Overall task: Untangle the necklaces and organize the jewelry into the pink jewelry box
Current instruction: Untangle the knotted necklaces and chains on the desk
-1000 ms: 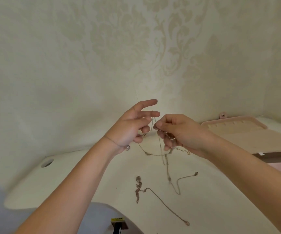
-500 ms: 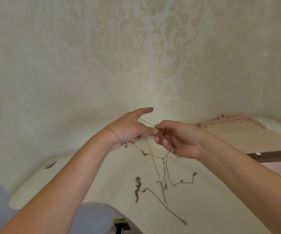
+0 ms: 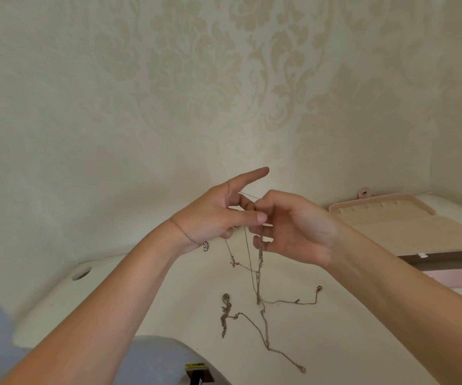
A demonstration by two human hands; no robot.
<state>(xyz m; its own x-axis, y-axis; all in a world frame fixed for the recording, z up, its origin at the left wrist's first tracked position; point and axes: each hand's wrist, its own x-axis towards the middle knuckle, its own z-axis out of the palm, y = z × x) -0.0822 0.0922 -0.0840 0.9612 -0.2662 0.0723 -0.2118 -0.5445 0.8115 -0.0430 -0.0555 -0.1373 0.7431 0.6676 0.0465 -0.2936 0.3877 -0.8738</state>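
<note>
Two hands meet above a white tabletop (image 3: pixel 335 343). The right hand (image 3: pixel 293 229) has a narrow grip, its fingertips pinching the tangled necklaces (image 3: pixel 257 273). The left hand (image 3: pixel 218 220) holds strands in its curled lower fingers, with the index finger straight. The chains hang limp to the tabletop. They look very light, thin and easily kinked, best held beside a knot. A loose chain (image 3: pixel 252 318) lies nearer. The pink jewelry box (image 3: pixel 391 226) sits open at far right.
</note>
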